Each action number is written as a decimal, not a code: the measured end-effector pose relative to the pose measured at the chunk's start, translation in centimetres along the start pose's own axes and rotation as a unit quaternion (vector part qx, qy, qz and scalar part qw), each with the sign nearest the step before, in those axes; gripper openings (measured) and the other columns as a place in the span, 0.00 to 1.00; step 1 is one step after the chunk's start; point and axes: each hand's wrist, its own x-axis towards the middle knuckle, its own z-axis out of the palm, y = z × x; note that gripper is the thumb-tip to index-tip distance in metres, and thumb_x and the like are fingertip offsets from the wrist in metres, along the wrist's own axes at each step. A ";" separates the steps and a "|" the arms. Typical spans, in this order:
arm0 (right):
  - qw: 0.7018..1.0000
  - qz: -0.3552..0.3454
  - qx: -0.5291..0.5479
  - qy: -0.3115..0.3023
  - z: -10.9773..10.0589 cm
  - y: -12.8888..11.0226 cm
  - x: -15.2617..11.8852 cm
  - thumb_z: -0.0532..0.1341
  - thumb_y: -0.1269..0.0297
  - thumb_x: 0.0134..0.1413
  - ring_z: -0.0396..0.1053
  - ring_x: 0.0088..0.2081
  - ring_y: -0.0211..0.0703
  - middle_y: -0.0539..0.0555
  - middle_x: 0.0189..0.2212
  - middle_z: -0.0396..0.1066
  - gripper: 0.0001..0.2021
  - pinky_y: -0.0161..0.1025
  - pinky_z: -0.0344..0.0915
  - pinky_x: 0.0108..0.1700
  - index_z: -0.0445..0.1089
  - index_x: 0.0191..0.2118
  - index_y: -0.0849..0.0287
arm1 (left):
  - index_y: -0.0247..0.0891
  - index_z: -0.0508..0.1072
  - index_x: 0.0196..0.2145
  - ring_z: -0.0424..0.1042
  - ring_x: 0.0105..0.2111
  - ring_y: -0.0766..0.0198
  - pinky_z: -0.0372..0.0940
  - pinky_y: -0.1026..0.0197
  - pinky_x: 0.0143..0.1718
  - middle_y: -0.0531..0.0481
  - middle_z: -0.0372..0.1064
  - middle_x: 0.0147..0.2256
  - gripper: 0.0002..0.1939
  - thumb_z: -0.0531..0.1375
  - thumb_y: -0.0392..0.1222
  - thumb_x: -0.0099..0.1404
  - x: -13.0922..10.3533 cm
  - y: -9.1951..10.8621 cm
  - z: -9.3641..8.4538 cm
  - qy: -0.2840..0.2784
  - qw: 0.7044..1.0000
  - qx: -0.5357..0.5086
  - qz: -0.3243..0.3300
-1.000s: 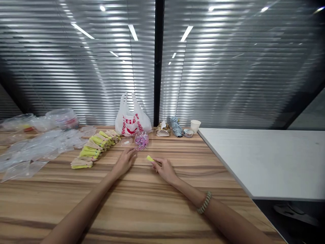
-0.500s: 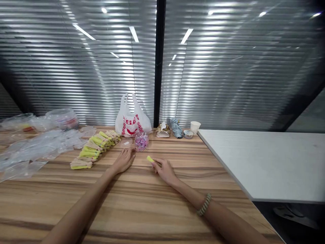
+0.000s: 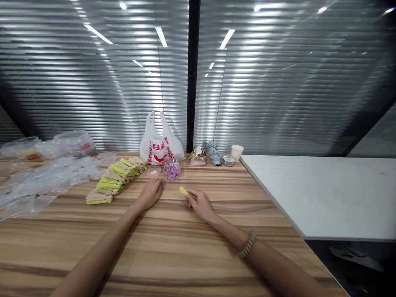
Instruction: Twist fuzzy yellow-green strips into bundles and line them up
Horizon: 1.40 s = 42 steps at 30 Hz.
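Observation:
My right hand (image 3: 198, 203) pinches a small yellow piece (image 3: 183, 190), whose tip sticks out to the left above the wooden table (image 3: 161, 247). Just in front of a clear container with pink and purple bits (image 3: 172, 170) is my left hand (image 3: 150, 193), its fingertips at the container's near left edge; whether they hold anything is too small to tell. A round clear lid (image 3: 153, 171) with a white label lies beyond that hand. To the left, a curved row of yellow and beige bundles (image 3: 114, 177) rests on the table.
Clear plastic bags (image 3: 52, 177) cover the left side. At the back stand a white carrier bag (image 3: 161, 147), a gold tissue pack (image 3: 198, 156), a blue-grey crumpled item (image 3: 213, 153), a round tin (image 3: 228, 161) and a paper cup (image 3: 237, 152). A white table (image 3: 328, 189) adjoins on the right.
The view has shifted slightly, so the objects sit a little higher in the frame. Both hands keep nearly the same places, with the yellow piece still in my right hand.

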 end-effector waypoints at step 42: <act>0.987 -0.017 0.156 0.016 0.2 0.1 0.2 0.52 0.61 0.54 0.60 0.15 0.31 0.45 0.21 0.64 0.17 0.29 0.59 0.19 0.54 0.49 0.58 | 0.33 0.72 0.31 0.69 0.30 0.64 0.62 0.62 0.35 0.47 0.72 0.30 0.21 0.67 0.47 0.39 -0.8 8.1 1.1 0.021 0.788 -0.520 -0.328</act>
